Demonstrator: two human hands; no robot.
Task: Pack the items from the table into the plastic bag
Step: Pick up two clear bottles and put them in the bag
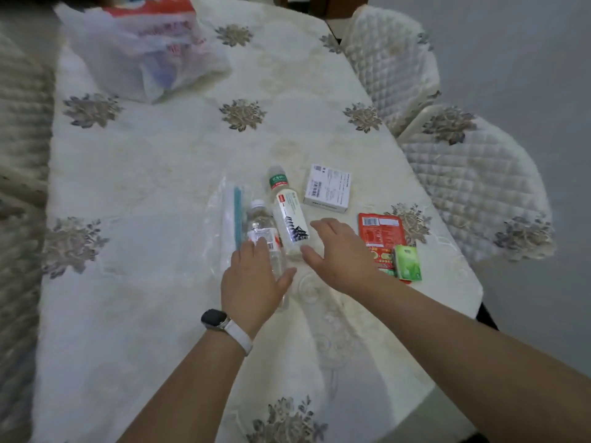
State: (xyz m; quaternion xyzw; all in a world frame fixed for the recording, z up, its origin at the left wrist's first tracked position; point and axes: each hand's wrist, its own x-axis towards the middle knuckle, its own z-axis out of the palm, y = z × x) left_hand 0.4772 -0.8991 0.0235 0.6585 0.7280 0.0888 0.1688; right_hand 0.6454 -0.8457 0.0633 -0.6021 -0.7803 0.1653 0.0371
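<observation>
Two bottles lie side by side on the table: a small clear water bottle [260,227] and a taller bottle with a green cap and a pagoda label [289,215]. My left hand [252,279] lies over the small bottle's lower half, fingers straight. Spread open, my right hand [339,251] hovers by the base of the taller bottle. A clear zip pouch [225,212] with a teal stick lies left of the bottles. A white box [327,188], a red packet [380,231] and a green tissue pack [407,262] lie to the right. The white plastic bag [140,49] sits at the far left of the table.
A cream tablecloth with flower motifs [160,155] covers the table. Two quilted chairs [473,183] stand along the right edge. More quilted fabric [22,123] runs along the left side. The bag holds a red and white package.
</observation>
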